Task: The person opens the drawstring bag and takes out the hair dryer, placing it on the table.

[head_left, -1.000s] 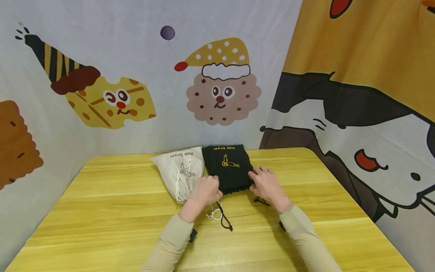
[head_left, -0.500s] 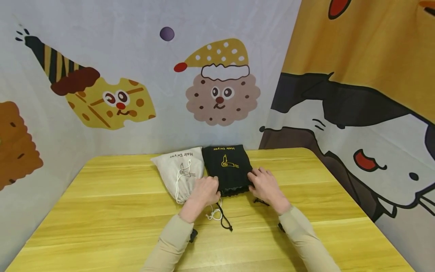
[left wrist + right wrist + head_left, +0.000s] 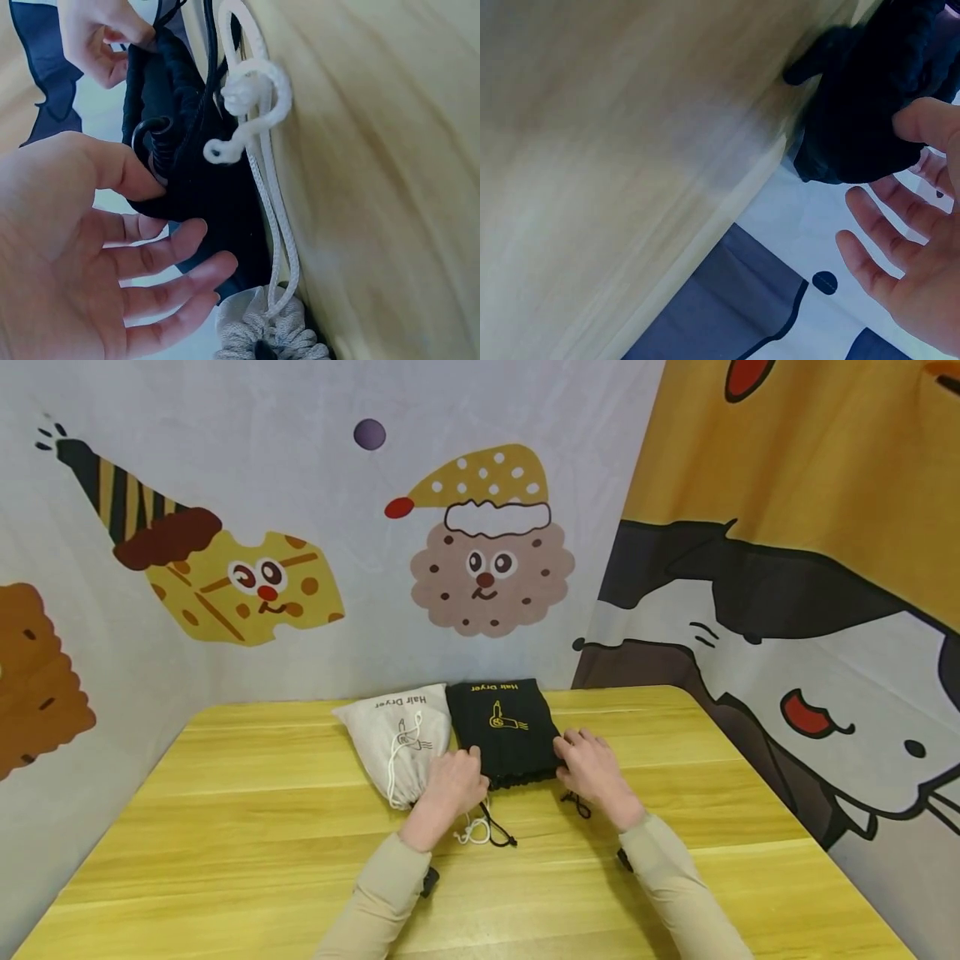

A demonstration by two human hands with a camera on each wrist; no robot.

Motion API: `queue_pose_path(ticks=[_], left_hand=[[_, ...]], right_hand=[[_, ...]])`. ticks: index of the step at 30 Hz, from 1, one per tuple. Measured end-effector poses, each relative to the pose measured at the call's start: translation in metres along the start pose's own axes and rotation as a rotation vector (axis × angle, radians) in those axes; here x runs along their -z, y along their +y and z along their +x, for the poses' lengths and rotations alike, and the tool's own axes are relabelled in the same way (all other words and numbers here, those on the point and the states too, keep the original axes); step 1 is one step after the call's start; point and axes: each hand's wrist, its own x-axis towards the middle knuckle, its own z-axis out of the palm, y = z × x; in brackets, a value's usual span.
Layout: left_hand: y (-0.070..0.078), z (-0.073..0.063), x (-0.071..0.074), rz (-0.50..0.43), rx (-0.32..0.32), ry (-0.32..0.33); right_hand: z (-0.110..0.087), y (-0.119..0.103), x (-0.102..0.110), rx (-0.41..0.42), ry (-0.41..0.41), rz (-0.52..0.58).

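Head view: black bag on the table; left wrist view: left hand pinches its rim, where a dark cord might snag; right wrist view: right hand pinches it too, by fingertips that might slip.

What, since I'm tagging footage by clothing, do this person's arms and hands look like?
The left sleeve and right sleeve are long, beige and creased. The left hand and right hand are ungloved. A small black object, partly hidden, shows by each sleeve.
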Motion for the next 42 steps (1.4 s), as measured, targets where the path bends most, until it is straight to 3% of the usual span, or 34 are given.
queue_pose_path(ticks=[8, 16, 24, 35, 42], left_hand=[[-0.004, 0.0, 0.002, 0.023, 0.034, -0.006], [-0.004, -0.001, 0.003, 0.017, 0.028, -0.035], [0.001, -0.001, -0.002, 0.054, 0.033, -0.006], [0.002, 0.0, 0.0, 0.01, 0.133, -0.044], [-0.002, 0.0, -0.001, -0.016, 0.147, -0.013]], right_hand=[[-0.001, 0.007, 0.003, -0.037, -0.032, 0.007], [-0.002, 0.009, 0.005, -0.06, -0.065, 0.032], [-0.002, 0.007, 0.007, -0.058, -0.065, 0.035], [-0.002, 0.01, 0.004, -0.065, -0.063, 0.036], [-0.002, 0.012, 0.007, -0.08, -0.068, 0.059]])
